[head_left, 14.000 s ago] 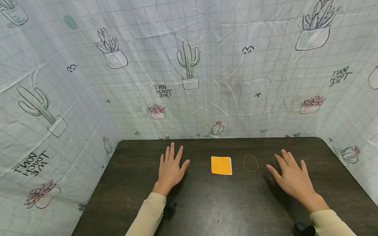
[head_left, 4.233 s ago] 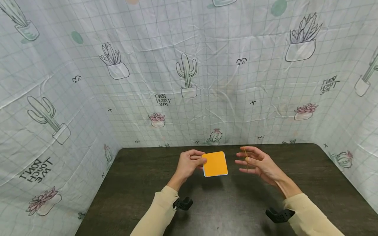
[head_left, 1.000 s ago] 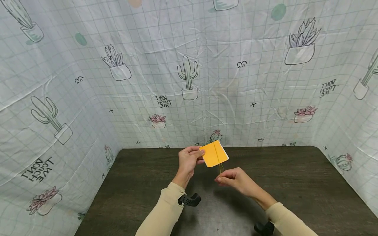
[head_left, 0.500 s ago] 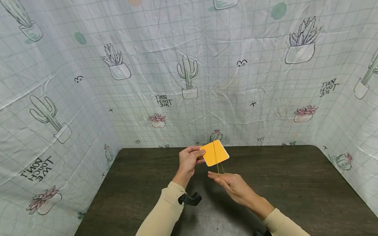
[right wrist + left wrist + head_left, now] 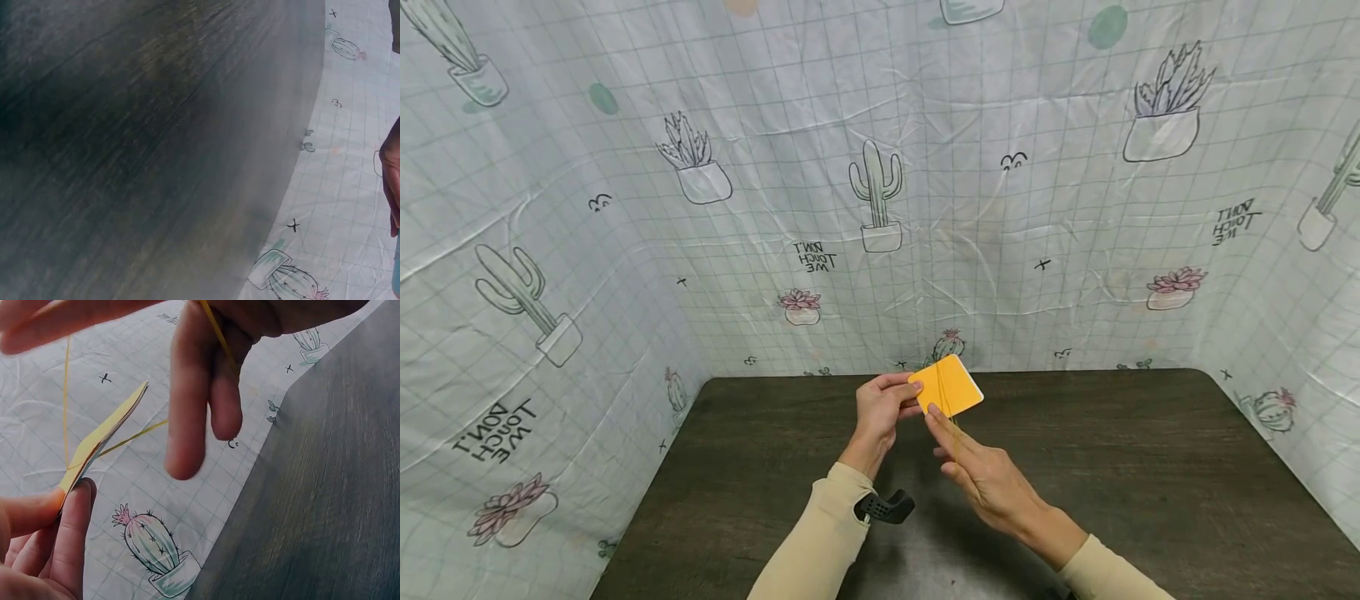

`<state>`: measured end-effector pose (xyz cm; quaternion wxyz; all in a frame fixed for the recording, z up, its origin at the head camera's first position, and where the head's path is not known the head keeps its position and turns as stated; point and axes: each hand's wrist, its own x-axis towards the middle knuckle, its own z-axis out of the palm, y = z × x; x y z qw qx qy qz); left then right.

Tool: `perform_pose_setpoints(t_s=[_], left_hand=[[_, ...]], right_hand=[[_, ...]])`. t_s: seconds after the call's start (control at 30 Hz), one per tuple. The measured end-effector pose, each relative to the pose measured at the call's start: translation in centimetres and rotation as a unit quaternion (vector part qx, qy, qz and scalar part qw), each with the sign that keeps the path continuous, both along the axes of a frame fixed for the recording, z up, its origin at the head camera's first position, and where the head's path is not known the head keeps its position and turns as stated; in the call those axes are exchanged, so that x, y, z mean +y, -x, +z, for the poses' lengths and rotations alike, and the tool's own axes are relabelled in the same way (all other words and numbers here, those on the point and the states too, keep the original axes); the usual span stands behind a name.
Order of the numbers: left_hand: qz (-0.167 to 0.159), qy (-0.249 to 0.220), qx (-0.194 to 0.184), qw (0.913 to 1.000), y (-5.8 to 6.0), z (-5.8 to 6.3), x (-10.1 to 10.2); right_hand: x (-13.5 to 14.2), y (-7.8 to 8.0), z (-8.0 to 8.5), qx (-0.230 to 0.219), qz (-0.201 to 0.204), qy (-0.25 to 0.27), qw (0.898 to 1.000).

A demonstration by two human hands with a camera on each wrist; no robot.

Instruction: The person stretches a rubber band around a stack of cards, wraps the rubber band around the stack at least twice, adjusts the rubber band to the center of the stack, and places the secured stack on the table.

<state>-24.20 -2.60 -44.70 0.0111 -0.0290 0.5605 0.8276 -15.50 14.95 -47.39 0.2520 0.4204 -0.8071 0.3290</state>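
My left hand [image 5: 877, 414] pinches a thin square stack of orange sheets [image 5: 958, 385] at its left corner, above the table. Around the stack runs a thin yellow rubber band [image 5: 67, 400], stretched toward the right hand. My right hand [image 5: 995, 481] has the band looped over its extended fingers, just below the stack's lower edge; its index fingertip lies at the lower left corner. In the left wrist view, two right-hand fingers [image 5: 187, 412] hang down with the band crossing them. Only part of a hand [image 5: 392, 175] shows at the right wrist view's edge.
The dark wooden table [image 5: 760, 483] lies below both hands. A pale cloth [image 5: 737, 275] printed with cacti hangs behind it and along the sides. A black wrist device [image 5: 887, 507] sits on the left forearm.
The right hand has gone from pinching the band below the stack to spreading it over extended fingers, then up to the stack's lower edge. The left hand's hold is nearly unchanged.
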Motion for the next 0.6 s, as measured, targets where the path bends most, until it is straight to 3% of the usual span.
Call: perform_pose_setpoints(t_s=[0.13, 0.33, 0.6], left_hand=[[0.011, -0.002, 0.004, 0.9999, -0.1, 0.1, 0.1], [0.045, -0.007, 0.009, 0.9989, -0.3, 0.1, 0.5], [0.091, -0.033, 0.035, 0.9947, -0.3, 0.1, 1.1]], right_hand=[[-0.1, -0.2, 0.1, 0.021, -0.039, 0.043, 0.998], [-0.4, -0.1, 0.5, 0.023, -0.08, 0.135, 0.987], [-1.0, -0.3, 0.7, -0.057, -0.049, 0.232, 0.97]])
